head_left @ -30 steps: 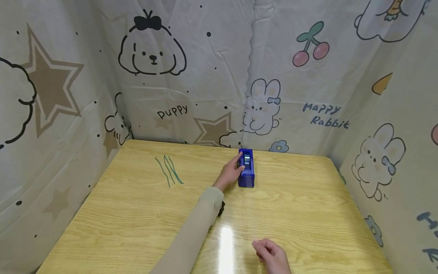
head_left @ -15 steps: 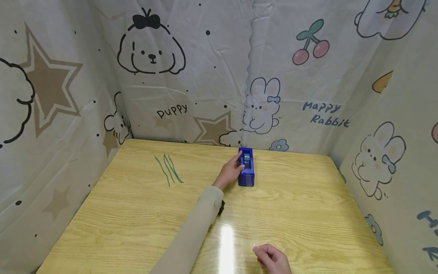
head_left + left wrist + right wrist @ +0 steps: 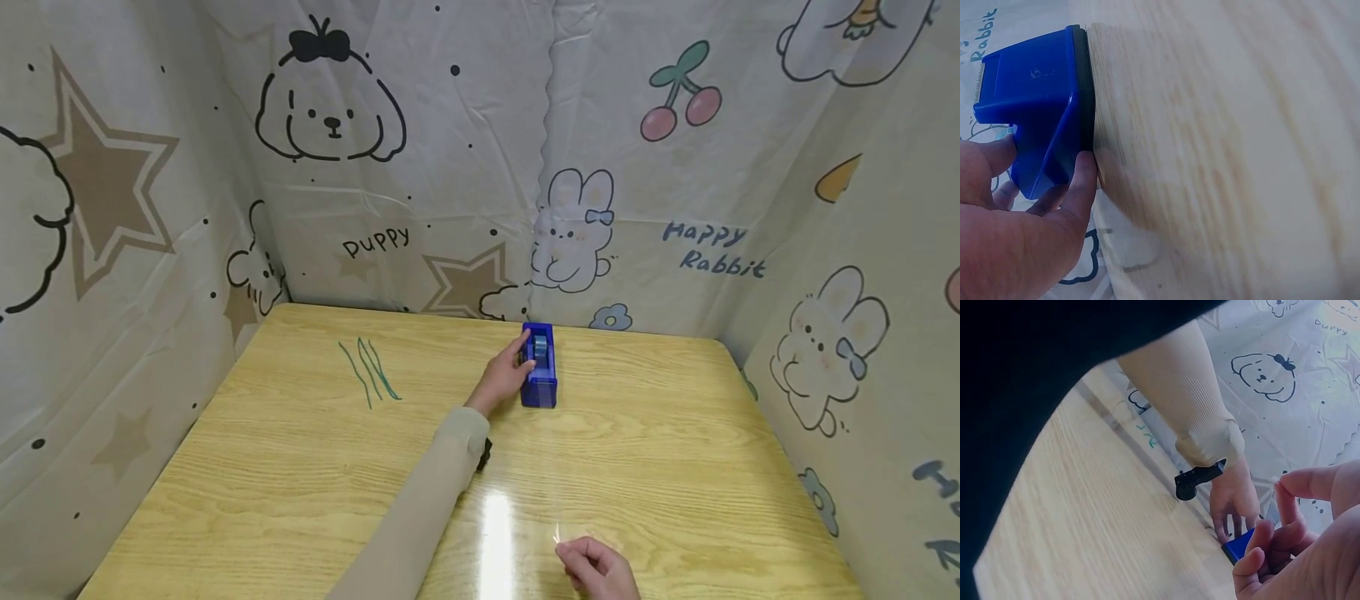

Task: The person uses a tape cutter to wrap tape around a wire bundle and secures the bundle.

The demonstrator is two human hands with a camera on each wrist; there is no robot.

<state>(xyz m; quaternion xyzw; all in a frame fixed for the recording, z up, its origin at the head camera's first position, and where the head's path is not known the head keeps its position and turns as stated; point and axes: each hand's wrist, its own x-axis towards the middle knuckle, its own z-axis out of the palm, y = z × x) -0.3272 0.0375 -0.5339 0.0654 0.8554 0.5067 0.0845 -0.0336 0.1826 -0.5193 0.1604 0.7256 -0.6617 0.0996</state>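
Note:
A blue tape dispenser (image 3: 540,393) stands at the back of the table, its cutting end turned toward me. My left hand (image 3: 501,382) grips its left side. In the left wrist view, thumb and fingers of the left hand (image 3: 1029,240) curl round the lower body of the dispenser (image 3: 1038,78). Near the front of the table, my right hand (image 3: 598,568) pinches the end of a clear tape strip (image 3: 557,533) between thumb and forefinger. The strip runs faintly back toward the dispenser. The other fingers of the right hand (image 3: 1304,550) are curled, as the right wrist view shows.
Several thin green strands (image 3: 369,371) lie on the wooden table (image 3: 660,467) at the back left. Printed cloth (image 3: 450,167) hangs behind the table and along both sides. A black wrist camera (image 3: 1194,478) sits under the left sleeve (image 3: 1188,394).
My right hand has drawn slightly nearer to me with the tape end, which now glints at the fingertips. The left hand and the dispenser have stayed in place.

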